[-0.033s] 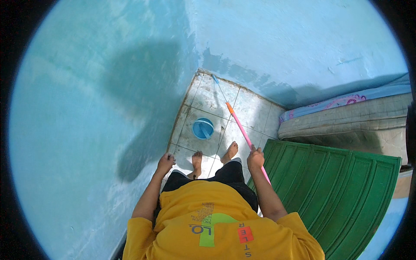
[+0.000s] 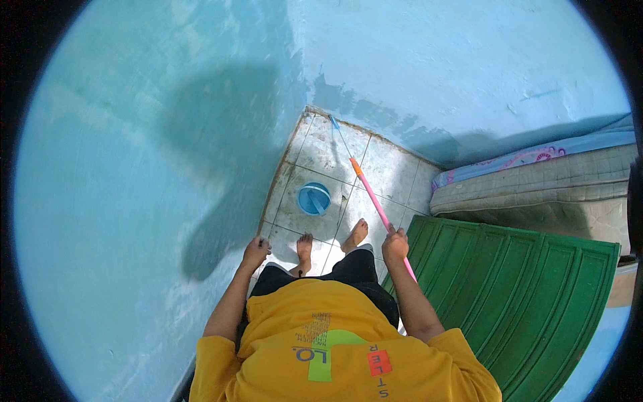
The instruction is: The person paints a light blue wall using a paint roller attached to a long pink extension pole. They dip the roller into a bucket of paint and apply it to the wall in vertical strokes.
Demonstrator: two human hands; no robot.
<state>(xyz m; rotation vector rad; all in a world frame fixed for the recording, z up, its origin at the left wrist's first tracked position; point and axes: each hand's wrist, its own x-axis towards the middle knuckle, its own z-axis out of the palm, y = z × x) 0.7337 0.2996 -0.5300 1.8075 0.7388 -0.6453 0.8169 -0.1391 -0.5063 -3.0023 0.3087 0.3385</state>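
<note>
My right hand is wrapped round the pink handle of a long pole. Beyond an orange collar the pole narrows to a thin rod. At its far end is a small blue tip, too small to identify, by the foot of the wall near the corner. My left hand hangs by the left wall, its fingers curled with nothing visible in them. On the tiles ahead of my bare feet stands a blue bucket with a blue piece inside.
Blue walls meet at a corner ahead, with darker patches low on the far one. To my right lies a green panelled board. Behind it, a mattress and patterned blue cloth rest along the wall. White tiles cover the floor.
The pole's far end has shifted very slightly to the right. Both hands and the bucket look the same.
</note>
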